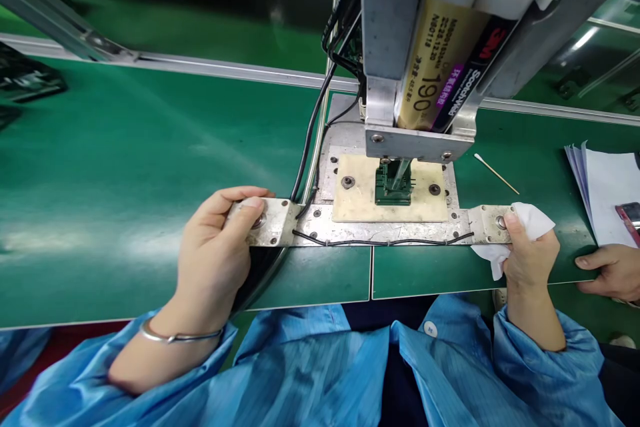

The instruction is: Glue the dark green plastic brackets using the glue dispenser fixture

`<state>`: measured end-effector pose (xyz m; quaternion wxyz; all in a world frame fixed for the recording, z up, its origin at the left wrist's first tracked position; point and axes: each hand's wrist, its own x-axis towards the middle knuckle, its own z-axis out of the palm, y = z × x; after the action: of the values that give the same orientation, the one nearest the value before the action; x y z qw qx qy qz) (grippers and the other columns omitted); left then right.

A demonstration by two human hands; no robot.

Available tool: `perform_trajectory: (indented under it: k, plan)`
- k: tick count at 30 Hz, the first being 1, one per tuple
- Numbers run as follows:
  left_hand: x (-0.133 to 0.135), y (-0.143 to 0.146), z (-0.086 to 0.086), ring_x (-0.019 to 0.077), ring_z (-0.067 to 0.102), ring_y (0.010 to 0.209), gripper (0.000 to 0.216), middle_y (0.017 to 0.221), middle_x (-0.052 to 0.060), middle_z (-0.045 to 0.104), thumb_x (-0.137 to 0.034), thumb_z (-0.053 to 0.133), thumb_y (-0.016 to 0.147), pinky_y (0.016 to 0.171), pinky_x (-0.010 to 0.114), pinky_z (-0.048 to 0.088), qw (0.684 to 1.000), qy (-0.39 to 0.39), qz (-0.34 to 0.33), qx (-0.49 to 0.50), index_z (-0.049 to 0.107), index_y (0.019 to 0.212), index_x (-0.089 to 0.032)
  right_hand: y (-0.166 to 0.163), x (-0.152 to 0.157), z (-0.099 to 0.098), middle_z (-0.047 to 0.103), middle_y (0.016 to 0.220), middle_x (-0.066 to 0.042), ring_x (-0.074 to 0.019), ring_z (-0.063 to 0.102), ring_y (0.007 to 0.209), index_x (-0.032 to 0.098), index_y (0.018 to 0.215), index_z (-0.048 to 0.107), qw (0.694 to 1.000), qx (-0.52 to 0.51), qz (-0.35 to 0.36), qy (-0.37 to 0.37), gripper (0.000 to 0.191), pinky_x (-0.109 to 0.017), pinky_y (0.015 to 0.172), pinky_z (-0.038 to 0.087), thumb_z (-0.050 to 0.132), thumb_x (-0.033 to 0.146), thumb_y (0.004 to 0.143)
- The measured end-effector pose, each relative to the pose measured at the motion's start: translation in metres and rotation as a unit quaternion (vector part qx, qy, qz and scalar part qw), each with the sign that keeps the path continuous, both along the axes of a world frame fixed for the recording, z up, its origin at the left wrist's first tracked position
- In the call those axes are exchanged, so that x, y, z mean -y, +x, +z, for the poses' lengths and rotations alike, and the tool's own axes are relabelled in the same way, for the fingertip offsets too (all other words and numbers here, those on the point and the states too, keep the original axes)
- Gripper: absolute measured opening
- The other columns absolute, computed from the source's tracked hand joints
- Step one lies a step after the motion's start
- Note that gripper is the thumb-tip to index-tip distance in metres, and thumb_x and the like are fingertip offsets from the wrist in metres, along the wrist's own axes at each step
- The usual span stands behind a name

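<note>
Left hand (215, 237) closed round the left block (277, 223), right hand (533, 257) clamping the right block (487, 221) with a white wipe (535, 220)! Between them, just beyond both grips, the green board (386, 196) sits on its cream fixture (357, 203); above, a metal holder (420, 142) cradles a gold cartridge (425, 73).

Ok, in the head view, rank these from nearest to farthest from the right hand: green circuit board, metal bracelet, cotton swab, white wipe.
1. White wipe, held in the right hand.
2. Cotton swab, forward and left of that hand.
3. Green circuit board, farther left, on the cream plate.
4. Metal bracelet, far left, on the left wrist.
</note>
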<state>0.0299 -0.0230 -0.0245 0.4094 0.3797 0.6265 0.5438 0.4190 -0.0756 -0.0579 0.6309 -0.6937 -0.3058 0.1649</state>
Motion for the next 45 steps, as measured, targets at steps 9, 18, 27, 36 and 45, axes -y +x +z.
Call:
perform_trajectory:
  k: [9,18,27,36,45]
  plan:
    - [-0.0012,-0.0003,-0.0005,0.0116,0.055,0.064,0.021,0.083,0.002,0.066,-0.033,0.073,0.075,0.056,0.02,0.042,1.0,-0.003,-0.006,0.0,0.07,0.09,-0.019,0.0013,0.0,-0.0022,0.069,0.086,-0.006,-0.0228,0.066,0.077,0.017,0.094,0.072,1.0,-0.007,0.008,0.005,0.047,-0.043,0.077,0.057,0.087,0.049,0.062]
    - [-0.0009,-0.0028,-0.004,0.0135,0.056,0.065,0.02,0.082,0.002,0.066,-0.036,0.073,0.076,0.057,0.022,0.044,1.0,-0.003,-0.01,-0.012,0.07,0.09,-0.021,0.0032,0.0008,-0.0057,0.071,0.092,-0.008,-0.0227,0.067,0.081,0.017,0.097,0.072,1.0,-0.013,0.003,0.001,0.048,-0.04,0.077,0.056,0.087,0.047,0.063]
    - [-0.0024,-0.0059,-0.0069,0.0142,0.057,0.066,0.027,0.084,0.003,0.068,-0.04,0.073,0.075,0.057,0.021,0.043,1.0,-0.011,-0.017,-0.016,0.07,0.093,-0.02,0.0019,0.0012,-0.0039,0.071,0.1,-0.01,-0.0259,0.068,0.088,0.016,0.101,0.071,1.0,-0.001,0.004,-0.012,0.049,-0.044,0.083,0.056,0.085,0.047,0.065]
    - [-0.0012,-0.0056,-0.0037,0.0133,0.056,0.065,0.029,0.082,0.002,0.068,-0.04,0.074,0.075,0.056,0.021,0.042,0.999,-0.028,-0.022,-0.005,0.069,0.094,-0.02,0.002,-0.0002,-0.0059,0.071,0.1,-0.009,-0.0256,0.068,0.086,0.017,0.103,0.071,0.999,-0.038,-0.002,-0.006,0.052,-0.044,0.082,0.057,0.087,0.045,0.062]
    - [0.0006,-0.005,-0.0024,0.0161,0.058,0.067,0.027,0.084,0.004,0.068,-0.044,0.069,0.079,0.055,0.025,0.044,0.998,-0.031,-0.038,-0.028,0.069,0.097,-0.024,0.0029,0.0011,-0.0069,0.071,0.099,-0.009,-0.0253,0.068,0.086,0.017,0.101,0.072,1.0,-0.024,0.001,-0.01,0.049,-0.041,0.079,0.057,0.086,0.046,0.064]
